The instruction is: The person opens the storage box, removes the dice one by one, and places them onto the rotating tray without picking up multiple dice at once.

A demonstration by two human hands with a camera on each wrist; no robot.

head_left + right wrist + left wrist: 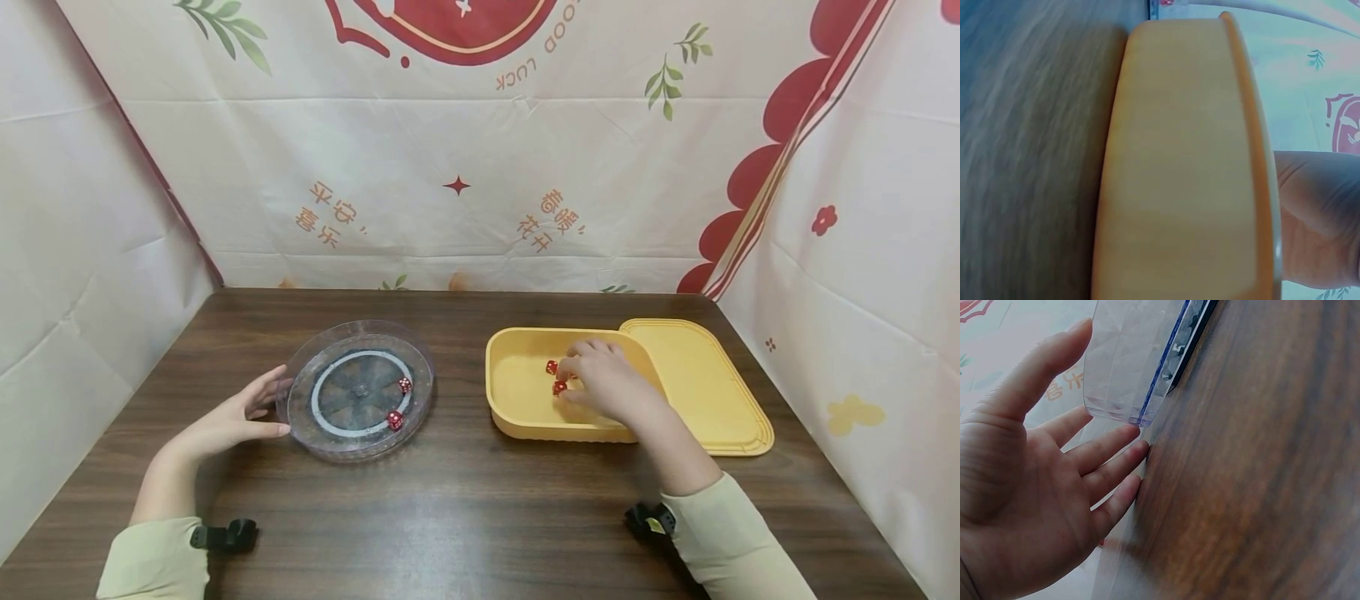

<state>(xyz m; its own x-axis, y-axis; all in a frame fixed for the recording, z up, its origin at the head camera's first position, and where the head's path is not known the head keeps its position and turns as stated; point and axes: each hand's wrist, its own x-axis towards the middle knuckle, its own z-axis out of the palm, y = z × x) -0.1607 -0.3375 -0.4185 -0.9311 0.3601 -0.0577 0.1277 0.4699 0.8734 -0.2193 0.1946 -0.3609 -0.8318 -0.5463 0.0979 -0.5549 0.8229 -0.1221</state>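
Arching over red dice (552, 367), right hand (609, 383), pinch unclear; left hand (234, 422) spread at clear dish (351, 451).

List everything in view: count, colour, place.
Table: one, brown, underneath.
Printed cloth: count unclear, mostly white, behind and beside.
Round dish: one, clear, table's left.
Dice in dish: two, red, toward its right.
Box: one, yellow, right of dish.
Dice in box: at least two visible, red.
Lid: one, yellow, right of box.
Sleeves: two, pale green, on forearms.
Wrist devices: two, black, one per sleeve.
Left hand: one, bare, at dish's left edge.
Right hand: one, bare, over box.
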